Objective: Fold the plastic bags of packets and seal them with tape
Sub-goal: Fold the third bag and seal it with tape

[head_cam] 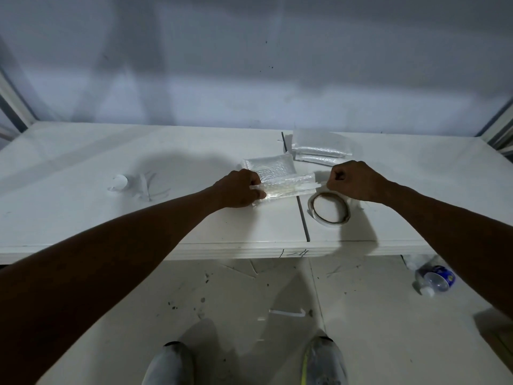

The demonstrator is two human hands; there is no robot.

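Sealing step: the left hand grips the folded bag on the desk, while the right hand pinches tape stretched along it. Next, the fingers likely press it flat.

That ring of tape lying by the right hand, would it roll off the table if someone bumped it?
Probably not: the tape roll lies flat on the table, so a bump would likely slide it, not roll it. Its wide hollow middle and thin wall suggest it is light. Stood on edge, it would likely roll.
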